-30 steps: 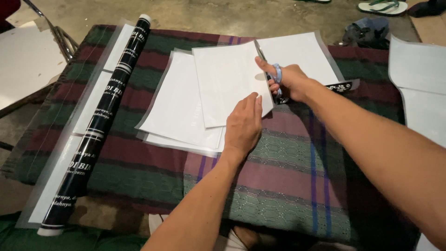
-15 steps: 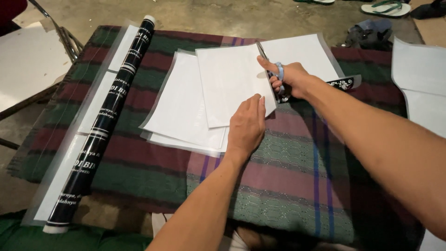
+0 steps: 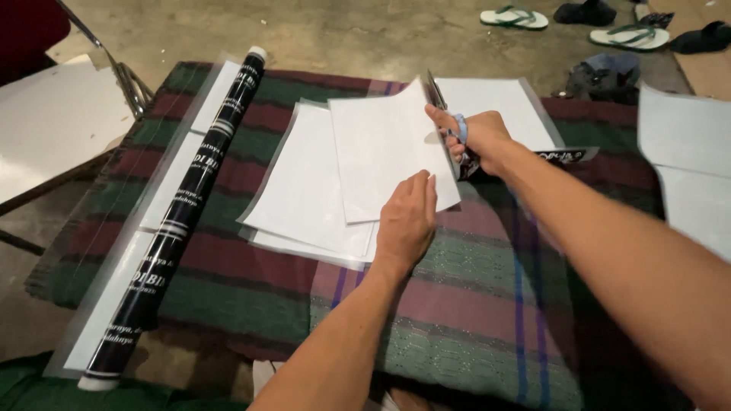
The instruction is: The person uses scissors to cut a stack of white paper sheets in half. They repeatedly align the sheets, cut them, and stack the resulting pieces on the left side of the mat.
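My right hand (image 3: 481, 141) grips scissors (image 3: 440, 101) with a pale blue handle, blades pointing away along the right edge of a white laminated sheet (image 3: 388, 148). My left hand (image 3: 407, 221) lies flat on that sheet's near right corner and presses it down. The sheet tops a loose stack of white sheets (image 3: 301, 198) on a plaid blanket (image 3: 472, 304) of green, maroon and purple. Another white sheet (image 3: 506, 106) lies beyond the scissors, partly hidden by my right hand.
A long black roll with white print (image 3: 179, 217) lies on clear plastic film (image 3: 114, 259) at the blanket's left. White boards sit at left (image 3: 53, 129) and right (image 3: 685, 137). Sandals (image 3: 514, 17) and dark cloth (image 3: 601, 76) rest on the concrete floor beyond.
The scissors have advanced away from me along the sheet's right edge, and the sheet's far right part now lifts slightly. My left hand stays pressed on the near corner.
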